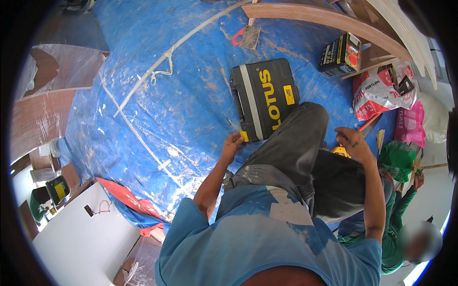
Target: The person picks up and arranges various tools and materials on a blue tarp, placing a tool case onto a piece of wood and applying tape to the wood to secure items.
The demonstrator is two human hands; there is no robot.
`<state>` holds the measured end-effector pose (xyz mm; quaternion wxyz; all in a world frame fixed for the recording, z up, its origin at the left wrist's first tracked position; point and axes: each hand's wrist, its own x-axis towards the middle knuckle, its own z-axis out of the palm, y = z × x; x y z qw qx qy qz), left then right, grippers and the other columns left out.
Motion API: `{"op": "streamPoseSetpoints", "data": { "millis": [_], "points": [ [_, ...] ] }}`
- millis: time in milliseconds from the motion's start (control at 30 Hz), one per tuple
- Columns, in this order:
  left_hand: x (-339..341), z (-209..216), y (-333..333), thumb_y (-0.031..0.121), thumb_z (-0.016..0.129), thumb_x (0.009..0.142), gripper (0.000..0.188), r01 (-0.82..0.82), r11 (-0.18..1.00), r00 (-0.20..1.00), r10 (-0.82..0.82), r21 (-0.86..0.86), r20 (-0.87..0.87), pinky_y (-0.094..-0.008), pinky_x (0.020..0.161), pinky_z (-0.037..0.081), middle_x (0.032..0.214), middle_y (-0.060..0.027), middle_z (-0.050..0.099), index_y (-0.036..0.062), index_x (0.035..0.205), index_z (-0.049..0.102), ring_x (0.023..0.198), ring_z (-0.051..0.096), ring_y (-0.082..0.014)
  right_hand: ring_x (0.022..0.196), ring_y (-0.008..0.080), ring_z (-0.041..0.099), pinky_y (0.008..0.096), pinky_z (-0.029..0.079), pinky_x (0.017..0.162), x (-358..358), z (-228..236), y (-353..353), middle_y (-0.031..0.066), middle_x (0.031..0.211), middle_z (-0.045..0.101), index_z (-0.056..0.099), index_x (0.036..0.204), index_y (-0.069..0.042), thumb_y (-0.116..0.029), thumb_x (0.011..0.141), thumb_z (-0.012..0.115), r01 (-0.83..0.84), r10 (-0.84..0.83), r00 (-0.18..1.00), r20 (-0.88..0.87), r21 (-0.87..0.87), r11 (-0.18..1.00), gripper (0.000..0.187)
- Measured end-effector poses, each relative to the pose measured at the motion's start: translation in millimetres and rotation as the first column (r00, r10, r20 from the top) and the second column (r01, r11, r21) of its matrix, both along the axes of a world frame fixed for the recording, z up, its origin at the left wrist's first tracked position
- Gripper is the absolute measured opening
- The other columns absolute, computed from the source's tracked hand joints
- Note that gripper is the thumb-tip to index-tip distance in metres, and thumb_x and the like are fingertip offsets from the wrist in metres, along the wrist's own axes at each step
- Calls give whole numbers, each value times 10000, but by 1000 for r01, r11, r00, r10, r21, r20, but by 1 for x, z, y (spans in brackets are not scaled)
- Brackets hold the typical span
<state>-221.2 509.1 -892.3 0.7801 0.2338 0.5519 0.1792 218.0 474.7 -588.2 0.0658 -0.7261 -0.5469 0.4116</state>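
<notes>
A black hard tool case with a grey stripe, large yellow lettering and a yellow label lies flat on the blue tarp in front of me. At its near left corner is a yellow latch. My left hand has its fingers bent in against that latch. My right hand hangs over my thigh with fingers loosely bent and apart, nothing visible in it. Below it a yellow object shows partly behind my leg. Close by lies a hand saw with an orange handle, its blade partly hidden.
The blue tarp carries dust and a pale cord. At the right stand a black-and-yellow can, a red-and-white sack, and pink and green bags. Curved wood arches above. Another person in green works at my right.
</notes>
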Motion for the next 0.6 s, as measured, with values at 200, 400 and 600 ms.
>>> {"op": "streamPoseSetpoints", "data": {
  "millis": [200, 400, 600],
  "points": [
    [20, -2, -4, 271, 622, 992, 485, 122, 981, 975, -90, 149, -203, -377, 968, 470, 1281, -101, 640, -18, 1374, 543, 1169, 599, -229, 910, 331, 710, 398, 537, 808, -1, 4, 5, 232, 986, 717, 652, 1175, 36, -110, 920, 657, -14, 14, 1000, -9, -16, 1000, 294],
    [76, -20, -3, 341, 775, 868, 561, 168, 982, 815, -90, 85, -572, -347, 864, 518, 1174, -159, 687, -85, 1195, 612, 1032, 663, -236, 895, 336, 702, 399, 529, 790, -3, 3, 9, 232, 973, 705, 652, 1173, 32, -110, 919, 657, -62, 62, 998, 32, 11, 998, 292],
    [65, 4, 6, 296, 855, 796, 465, 111, 983, 911, -43, 145, -410, -349, 824, 526, 1028, -126, 730, -56, 1052, 692, 914, 671, -190, 898, 344, 701, 401, 535, 787, -10, 7, 17, 225, 963, 706, 656, 1164, 34, -110, 922, 655, -22, 22, 1000, -6, 25, 999, 282]
  ]
}}
